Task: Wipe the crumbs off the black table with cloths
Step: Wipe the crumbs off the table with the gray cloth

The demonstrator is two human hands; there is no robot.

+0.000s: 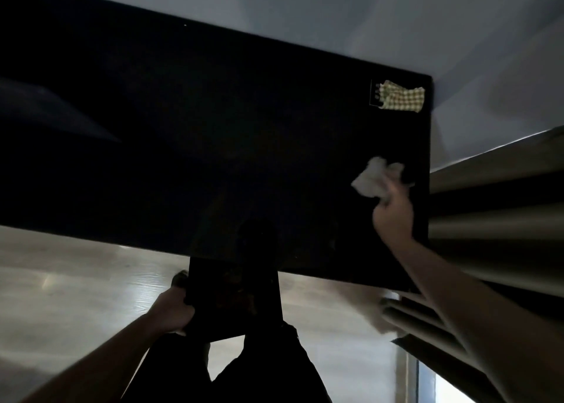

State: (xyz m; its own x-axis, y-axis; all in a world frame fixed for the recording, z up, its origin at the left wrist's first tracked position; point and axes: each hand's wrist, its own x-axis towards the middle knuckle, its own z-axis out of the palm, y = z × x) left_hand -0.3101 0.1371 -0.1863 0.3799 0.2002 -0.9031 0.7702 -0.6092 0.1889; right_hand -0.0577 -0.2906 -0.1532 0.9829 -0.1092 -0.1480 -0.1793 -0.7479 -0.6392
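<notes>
The black table (213,128) fills the middle of the head view, dark and glossy. My right hand (393,213) reaches over its right end and grips a crumpled white cloth (374,177) that rests on the tabletop. A yellow checked cloth (401,99) lies at the far right corner of the table. My left hand (172,309) holds a flat black tray (233,299) by its left edge, just under the table's near edge. Some specks show on the tray. Crumbs on the table are too dim to make out.
A pale wall (335,12) stands behind the table. Grey pleated curtains (494,219) hang close to the table's right end. A light wooden floor (76,280) lies below, with my dark trouser legs (259,372) at the bottom centre.
</notes>
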